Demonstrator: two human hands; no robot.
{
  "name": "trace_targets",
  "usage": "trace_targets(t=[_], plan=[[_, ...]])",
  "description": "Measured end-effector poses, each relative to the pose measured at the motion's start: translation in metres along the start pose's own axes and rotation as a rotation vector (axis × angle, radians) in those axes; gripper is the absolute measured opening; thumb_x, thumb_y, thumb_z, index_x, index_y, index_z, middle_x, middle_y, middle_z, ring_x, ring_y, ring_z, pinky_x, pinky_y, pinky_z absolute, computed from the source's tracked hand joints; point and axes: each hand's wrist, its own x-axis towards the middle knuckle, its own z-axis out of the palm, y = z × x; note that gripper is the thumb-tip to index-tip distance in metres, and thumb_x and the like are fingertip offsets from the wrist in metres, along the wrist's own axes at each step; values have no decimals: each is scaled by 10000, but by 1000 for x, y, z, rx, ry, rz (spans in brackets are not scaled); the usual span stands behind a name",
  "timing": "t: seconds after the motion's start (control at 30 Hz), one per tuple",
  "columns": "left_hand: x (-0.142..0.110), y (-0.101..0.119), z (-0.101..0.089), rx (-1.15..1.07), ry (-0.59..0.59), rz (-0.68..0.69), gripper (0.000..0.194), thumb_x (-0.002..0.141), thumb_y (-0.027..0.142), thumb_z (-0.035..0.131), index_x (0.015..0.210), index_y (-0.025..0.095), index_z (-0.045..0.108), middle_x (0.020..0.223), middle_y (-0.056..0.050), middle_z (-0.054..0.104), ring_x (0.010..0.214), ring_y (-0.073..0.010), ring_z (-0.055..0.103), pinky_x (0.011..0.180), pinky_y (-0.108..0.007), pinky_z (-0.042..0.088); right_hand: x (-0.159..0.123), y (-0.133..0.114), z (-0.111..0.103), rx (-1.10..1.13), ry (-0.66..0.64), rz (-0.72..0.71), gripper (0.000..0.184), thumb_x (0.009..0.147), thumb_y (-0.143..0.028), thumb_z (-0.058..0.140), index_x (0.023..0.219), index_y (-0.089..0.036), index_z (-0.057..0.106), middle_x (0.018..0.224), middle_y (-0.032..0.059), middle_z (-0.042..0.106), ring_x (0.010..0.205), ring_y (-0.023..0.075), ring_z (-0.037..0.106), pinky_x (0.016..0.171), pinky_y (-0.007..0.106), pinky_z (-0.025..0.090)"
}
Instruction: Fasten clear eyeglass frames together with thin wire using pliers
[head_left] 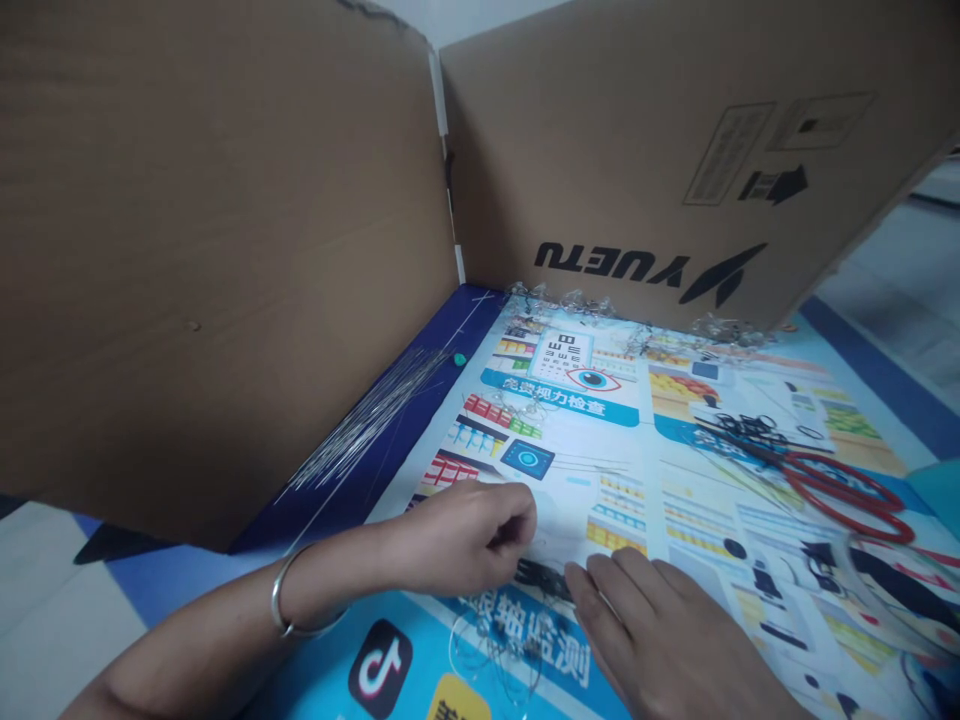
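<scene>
My left hand (480, 535) is closed in a loose fist above the printed sheet (566, 510), with a silver bangle (279, 600) on its wrist. Anything inside those fingers is hidden. Low on the right, my right hand (660, 620) has its fingers bent and pressed together, and I cannot make out what they hold. A small dark object (544, 578) lies between the two hands, close to the right fingertips; its kind is unclear. Nearer to me, thin wire loops (499, 650) rest on the sheet.
Tall cardboard panels (225, 250) wall the left and back. A bundle of thin silver rods (375, 410) lies along the left panel. Scissors with red handles (847, 490) and several black rings (757, 430) lie on the right. Clear, wiry pieces (574, 302) line the back.
</scene>
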Motion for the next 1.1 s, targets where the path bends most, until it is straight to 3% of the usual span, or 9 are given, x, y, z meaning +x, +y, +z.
trace_targets(t=[0.4,0.73,1.1], plan=[[-1,0,4,-99,50,-17,111,691,56,476,699,165,457,643,47,478,554,-56,420,502,-154,321,1,-4,-5,-35,30,17,311,774,-36,348,1000,-125,543,813,66,645,709,222,564,626,348,390],[0,2,18,-168,179,-190,122,655,56,479,677,171,443,574,66,468,509,-52,424,475,-154,317,4,-15,-13,-164,13,26,299,796,-54,380,1013,-102,580,877,104,656,790,264,578,652,385,404],[1,7,19,-297,192,-297,121,691,99,489,666,182,404,576,57,455,481,-59,423,429,-170,305,2,-15,-10,-148,16,46,315,752,-58,408,1008,-91,588,862,104,659,766,256,573,629,371,403]])
